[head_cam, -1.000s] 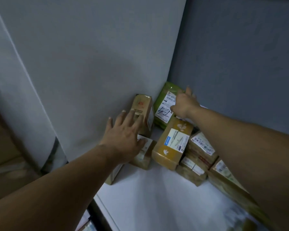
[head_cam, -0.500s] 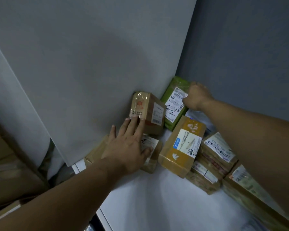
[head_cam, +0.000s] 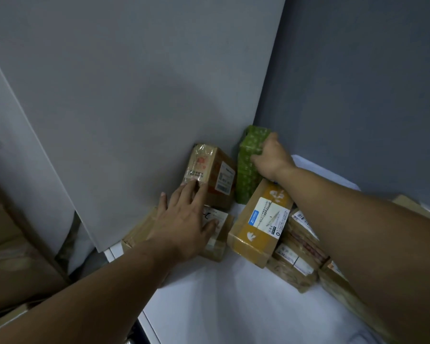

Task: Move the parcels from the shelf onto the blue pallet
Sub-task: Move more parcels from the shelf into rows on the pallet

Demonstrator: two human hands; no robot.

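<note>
The green parcel (head_cam: 246,175) in my right grip (head_cam: 271,158) looks wrapped in thin printed plastic film, slightly crinkled. The upright box (head_cam: 210,175) is brown cardboard under glossy clear tape that catches the light. The yellow-brown box (head_cam: 253,242) is matt cardboard with a smooth white paper label (head_cam: 268,217). The shelf (head_cam: 221,306) is smooth, matt white board, and its side panel (head_cam: 134,95) is plain matt grey.

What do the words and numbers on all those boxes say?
Nothing reads clearly.
Yellow box: white label, print too small.
Brown box: red stamp and label, blurred.
Flat box under the left hand: handwritten mark, unclear.
Green parcel in the right hand: pattern only, nothing readable.
</note>
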